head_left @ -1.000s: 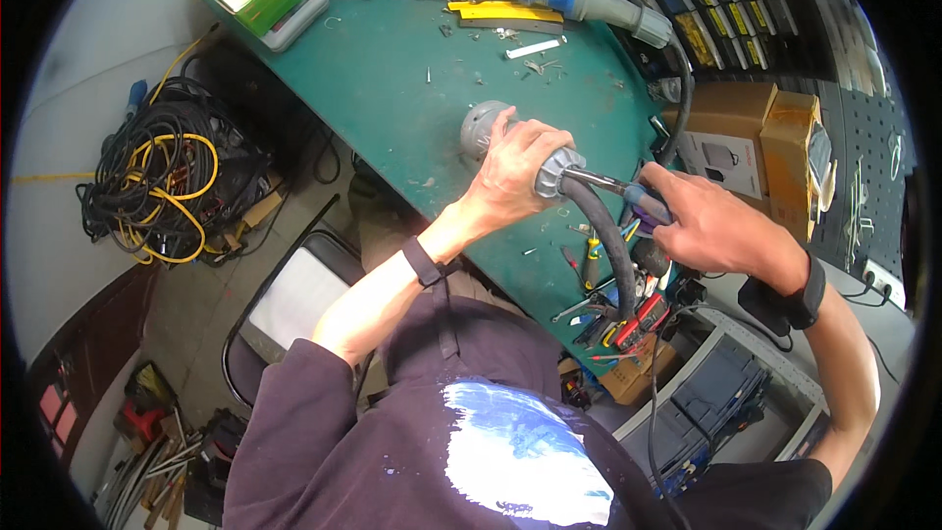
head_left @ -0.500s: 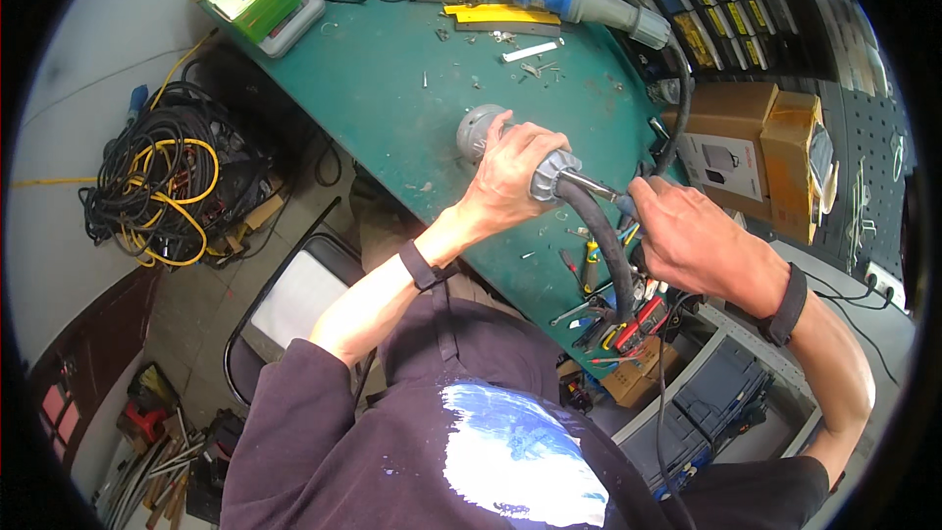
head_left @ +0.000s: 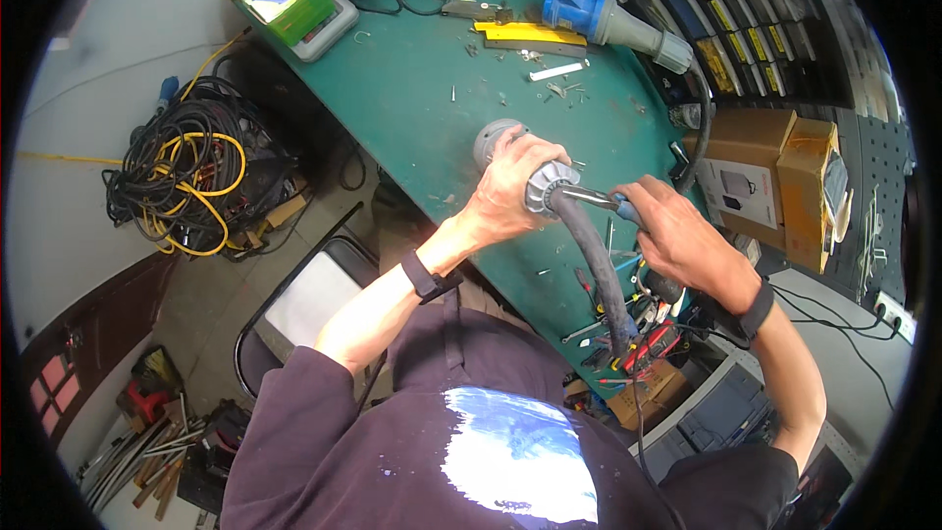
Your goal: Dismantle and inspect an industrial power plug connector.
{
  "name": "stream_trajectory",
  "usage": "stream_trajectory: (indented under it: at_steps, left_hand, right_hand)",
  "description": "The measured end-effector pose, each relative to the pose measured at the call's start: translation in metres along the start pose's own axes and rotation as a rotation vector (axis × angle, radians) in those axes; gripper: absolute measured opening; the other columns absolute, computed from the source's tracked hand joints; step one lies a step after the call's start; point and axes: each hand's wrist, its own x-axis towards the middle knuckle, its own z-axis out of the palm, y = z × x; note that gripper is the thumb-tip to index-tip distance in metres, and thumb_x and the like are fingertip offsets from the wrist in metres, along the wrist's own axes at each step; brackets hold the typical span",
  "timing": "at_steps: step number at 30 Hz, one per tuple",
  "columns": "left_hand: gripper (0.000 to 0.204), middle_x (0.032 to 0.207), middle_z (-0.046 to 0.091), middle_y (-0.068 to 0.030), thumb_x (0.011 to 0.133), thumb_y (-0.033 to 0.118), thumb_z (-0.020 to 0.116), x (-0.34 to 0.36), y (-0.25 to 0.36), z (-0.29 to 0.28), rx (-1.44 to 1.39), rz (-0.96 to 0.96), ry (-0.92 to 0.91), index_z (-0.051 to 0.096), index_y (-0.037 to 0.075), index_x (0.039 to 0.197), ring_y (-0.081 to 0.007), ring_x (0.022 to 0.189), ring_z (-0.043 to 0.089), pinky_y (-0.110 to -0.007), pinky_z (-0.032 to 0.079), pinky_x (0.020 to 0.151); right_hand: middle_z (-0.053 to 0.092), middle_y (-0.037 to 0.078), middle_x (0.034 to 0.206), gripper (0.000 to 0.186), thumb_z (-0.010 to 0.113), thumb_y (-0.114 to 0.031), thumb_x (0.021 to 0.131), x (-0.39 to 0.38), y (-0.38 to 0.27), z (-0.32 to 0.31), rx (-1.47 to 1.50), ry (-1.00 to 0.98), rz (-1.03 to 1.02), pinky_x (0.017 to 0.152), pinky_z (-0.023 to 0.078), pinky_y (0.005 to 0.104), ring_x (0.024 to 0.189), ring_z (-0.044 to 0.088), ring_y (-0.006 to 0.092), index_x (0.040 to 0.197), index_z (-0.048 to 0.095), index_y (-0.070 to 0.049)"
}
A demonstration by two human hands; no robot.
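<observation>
My left hand (head_left: 515, 182) is wrapped around a grey industrial plug (head_left: 498, 139), whose ribbed collar (head_left: 551, 186) sticks out past my fingers. From that collar a thick black cable (head_left: 601, 265) bends down toward the table's front edge. My right hand (head_left: 677, 236) is closed on the blue handle of a screwdriver (head_left: 591, 196). Its metal shaft reaches to the collar beside the cable; the tip is hard to make out. Farther back on the green table (head_left: 392, 108) lies another industrial plug (head_left: 608, 25), blue and grey, with a black cable.
Pliers, screwdrivers and a red meter (head_left: 652, 345) crowd the table's near right edge. Small screws and a white strip (head_left: 556, 72) lie behind my hands. Cardboard boxes (head_left: 751, 172) and a parts rack (head_left: 726, 20) stand at right. A chair (head_left: 314, 290) and coiled cables (head_left: 186, 172) are at left.
The whole view has shifted a little to the right and down. The screwdriver now lies at a flatter slant, its shaft still at the collar. Both hands keep their holds.
</observation>
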Motion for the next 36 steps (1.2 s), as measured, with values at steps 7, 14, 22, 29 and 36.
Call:
stream_trajectory:
  at_steps: [7,14,22,29,36]
  left_hand:
    - [0.073,0.114,0.066,-0.0044,0.062,0.019,0.095,0.004,0.001,0.009,0.057,-0.01,-0.024,0.058,0.011,0.124,-0.0272,0.111,0.063,-0.06,0.033,0.115]
    - [0.073,0.115,0.067,-0.0052,0.059,0.016,0.094,0.012,0.006,0.027,0.087,-0.03,-0.002,0.059,0.012,0.124,-0.0281,0.111,0.063,-0.06,0.034,0.116]
    - [0.07,0.111,0.069,-0.0049,0.059,0.016,0.094,0.016,0.002,0.038,0.092,-0.064,0.066,0.061,0.012,0.12,-0.0281,0.108,0.065,-0.058,0.035,0.116]
    - [0.07,0.111,0.068,-0.0044,0.059,0.017,0.095,0.014,-0.003,0.03,0.077,-0.041,0.052,0.061,0.011,0.12,-0.0275,0.107,0.066,-0.059,0.035,0.117]
    - [0.07,0.112,0.069,-0.0041,0.061,0.016,0.094,0.014,-0.001,0.006,0.016,-0.06,0.055,0.06,0.01,0.122,-0.0286,0.108,0.066,-0.06,0.034,0.119]
  right_hand:
    - [0.058,0.029,0.103,0.048,0.062,0.002,0.083,-0.017,-0.047,-0.015,-0.193,-0.016,0.118,0.094,0.05,0.0506,0.099,0.06,0.0438,0.126,0.044,0.012]
    - [0.059,0.026,0.093,0.03,0.066,0.004,0.076,-0.01,-0.065,-0.023,-0.429,-0.093,0.162,0.086,0.054,0.0444,0.092,0.064,0.0385,0.103,0.058,0.016]
    - [0.063,0.024,0.089,0.026,0.069,0.006,0.073,0.013,-0.065,-0.025,-0.532,-0.148,0.162,0.077,0.057,0.0448,0.082,0.068,0.037,0.097,0.06,0.012]
    - [0.069,0.031,0.097,0.039,0.06,0.011,0.074,0.011,-0.02,-0.037,-0.143,-0.095,0.13,0.084,0.056,0.0524,0.093,0.069,0.0477,0.112,0.061,0.01]
    - [0.069,0.027,0.101,0.053,0.055,0.014,0.07,0.018,0.002,-0.015,0.019,0.052,0.013,0.082,0.055,0.054,0.091,0.067,0.0487,0.122,0.062,0.005]
